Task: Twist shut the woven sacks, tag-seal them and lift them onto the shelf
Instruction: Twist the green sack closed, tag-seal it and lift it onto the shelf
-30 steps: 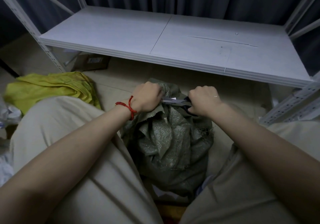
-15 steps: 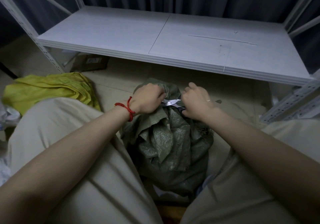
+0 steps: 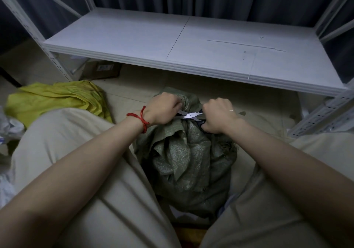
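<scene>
The green woven sack (image 3: 183,163) is being held upright on the floor (image 3: 130,98) between the person's knees, near the front edge of the white shelf (image 3: 134,37). Its twisted neck (image 3: 186,102) is being gripped in the curled fingers of the left hand (image 3: 164,109), the one with a red cord (image 3: 141,117) at its wrist. A pair of scissors (image 3: 188,116) is being clenched by its dark handles in the right hand (image 3: 218,115), with the blades being pointed left toward the neck, just below the left fist. The two hands are being kept close together but are not touching. No tag or tie can be made out under the fingers, so it cannot be told what is being cut.

Judging by this, the sealing step is being finished, probably with a loose tail being trimmed. For a clean result, the twist should be pinned tight by the left hand while the blades are being closed, and the cut should be made clear of the weave and the knuckles. The grip should not be loosened until the seal is being felt to hold.

A crumpled yellow sack (image 3: 57,98) is lying on the floor to the left, and a cardboard box (image 3: 103,69) is sitting under the shelf.
</scene>
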